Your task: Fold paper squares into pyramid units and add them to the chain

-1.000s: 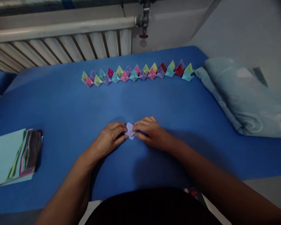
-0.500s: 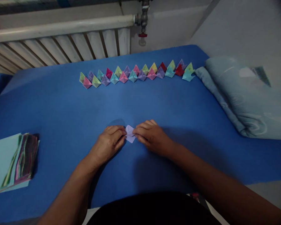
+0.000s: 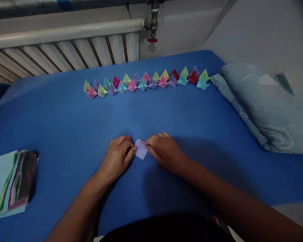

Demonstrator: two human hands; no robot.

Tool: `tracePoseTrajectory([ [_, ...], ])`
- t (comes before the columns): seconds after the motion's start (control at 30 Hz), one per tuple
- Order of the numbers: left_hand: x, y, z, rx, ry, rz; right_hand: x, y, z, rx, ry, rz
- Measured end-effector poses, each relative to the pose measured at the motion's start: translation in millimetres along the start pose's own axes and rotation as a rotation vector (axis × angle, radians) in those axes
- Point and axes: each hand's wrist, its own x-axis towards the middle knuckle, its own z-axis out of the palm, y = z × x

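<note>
Between my two hands is a small folded piece of lilac paper, roughly diamond-shaped and held just over the blue surface. My left hand pinches its left corner between thumb and fingers. At the opposite corner, my right hand grips it with curled fingers. A short dark slit or crease shows near the paper's upper right edge. Beyond my hands, two staggered rows of small folded paper boats stand in pink, green, lilac, turquoise, yellow and red.
At the left lies a stack of coloured paper sheets on the blue tabletop. A folded light-blue patterned cloth rests at the right. Behind the far edge are a white radiator and a pipe valve with a red handle.
The lilac paper has gone from a partly spread shape with a fold across it to a flatter diamond. Both hands stay at its sides. The view has shifted slightly.
</note>
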Motion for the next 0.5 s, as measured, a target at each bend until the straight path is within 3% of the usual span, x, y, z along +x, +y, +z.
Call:
tracePoseTrajectory([
  [0.5,1.8,0.6,6.6,0.097,0.062,-0.060,2.0,-3.7,0.7,-0.082,-0.040,-0.002],
])
